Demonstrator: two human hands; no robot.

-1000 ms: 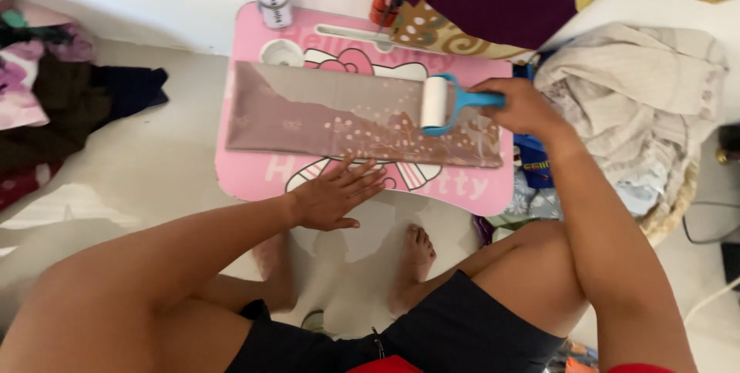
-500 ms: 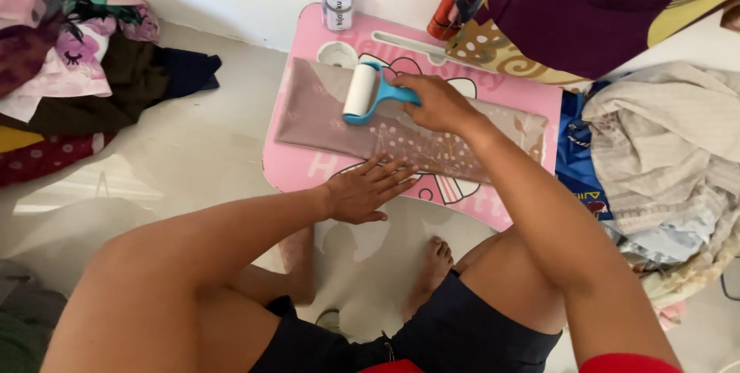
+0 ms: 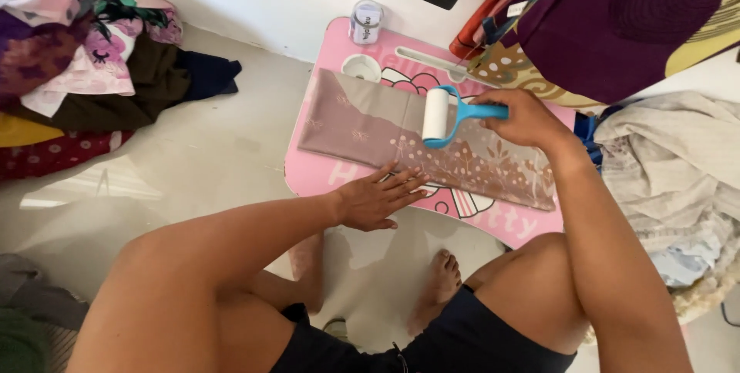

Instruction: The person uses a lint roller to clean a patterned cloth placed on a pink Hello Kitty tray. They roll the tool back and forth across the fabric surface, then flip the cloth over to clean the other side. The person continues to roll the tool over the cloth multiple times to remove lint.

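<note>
Right hand: your right hand (image 3: 528,120) was closed around the blue handle of the lint roller (image 3: 438,115), whose white drum rested on the cloth.
Left hand: your left hand (image 3: 378,199) lay open and flat, fingers spread, pinning the near edge of the folded cloth (image 3: 370,122).
Cloth: it lay stretched across the pink lap table (image 3: 316,176), mauve with a floral print toward your right.
Handling: the cloth looked thin, soft and light, likely to bunch or slide on the smooth top, so a flat palm at the edge suited it.
Roller: it looked light and rigid, best held by the handle.
</note>
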